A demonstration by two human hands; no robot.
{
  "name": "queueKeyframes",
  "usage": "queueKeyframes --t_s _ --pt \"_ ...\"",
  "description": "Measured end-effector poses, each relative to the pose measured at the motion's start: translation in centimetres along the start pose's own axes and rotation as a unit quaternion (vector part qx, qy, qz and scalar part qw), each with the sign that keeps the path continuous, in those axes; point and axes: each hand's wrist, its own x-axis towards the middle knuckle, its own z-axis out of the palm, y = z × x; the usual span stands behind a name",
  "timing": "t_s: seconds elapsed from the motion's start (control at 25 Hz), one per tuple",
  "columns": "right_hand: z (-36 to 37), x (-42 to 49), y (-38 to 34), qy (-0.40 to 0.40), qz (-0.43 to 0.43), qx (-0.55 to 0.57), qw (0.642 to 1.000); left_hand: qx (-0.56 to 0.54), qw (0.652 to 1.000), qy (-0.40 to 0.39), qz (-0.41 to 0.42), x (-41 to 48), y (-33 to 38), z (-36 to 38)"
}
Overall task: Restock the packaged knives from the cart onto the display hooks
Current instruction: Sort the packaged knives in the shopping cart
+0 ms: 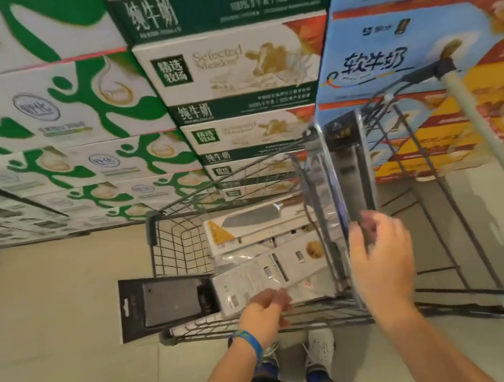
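The right hand (pixel 380 255) has its thumb and fingers closed around the bottom end of a tall knife pack (pixel 349 167), a dark card under a clear blister. It holds the pack upright and edge-on, just above the right side of the cart (pixel 156 228). The pack's top reaches past the far rim of the basket.

The left hand (pixel 265 314), with a blue wristband (pixel 249 343) on its wrist, is low at the near edge of the basket. Its fingers are curled onto the near edge of a white pack (pixel 272 274) lying flat on the pile.

Just left of that hand lies a dark pack (pixel 166 303). Its hang-tab end pokes out over the left rim of the cart.

Farther in, beyond both hands, another white pack with a broad blade (pixel 249 221) rests on the heap, a yellow triangle at its left end. More packs lie beneath it, too jumbled to count.

The cart's pale handle (pixel 482 130) runs up the right side. Stacked milk cartons (pixel 234 62) stand behind the cart, and white shoes (pixel 320 347) stand on the tiled floor (pixel 49 327).
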Motion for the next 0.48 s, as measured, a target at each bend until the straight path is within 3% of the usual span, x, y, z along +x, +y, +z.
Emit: queueKeyframes --t_s 0.08,0.16,0.2,0.36,0.4,0.48 --pt "1.5 -2.9 -2.5 -0.151 -0.083 0.036 0.984 -0.008 0.999 0.019 -0.042 1.6 -1.2 -1.9" --pt "5.9 -5.1 -3.6 -0.325 -0.120 0.004 0.938 -0.013 0.995 0.038 -0.095 4.9 -3.0 -3.6" --pt "9.0 -5.5 -3.6 -0.369 -0.126 -0.027 0.920 0.036 0.995 0.045 -0.084 6.8 -4.1 -4.3" --pt "19.2 -3.8 -0.7 -0.414 -0.009 -0.122 0.902 0.145 0.987 0.064 -0.010 13.2 -7.0 -6.1" --pt "21.5 -3.1 0.8 -0.410 0.013 -0.141 0.901 0.210 0.977 0.040 0.012 15.2 -8.5 -6.0" --pt "24.7 -2.0 4.1 -0.408 0.066 -0.197 0.889 0.398 0.915 -0.037 0.049 18.0 -11.0 -5.2"
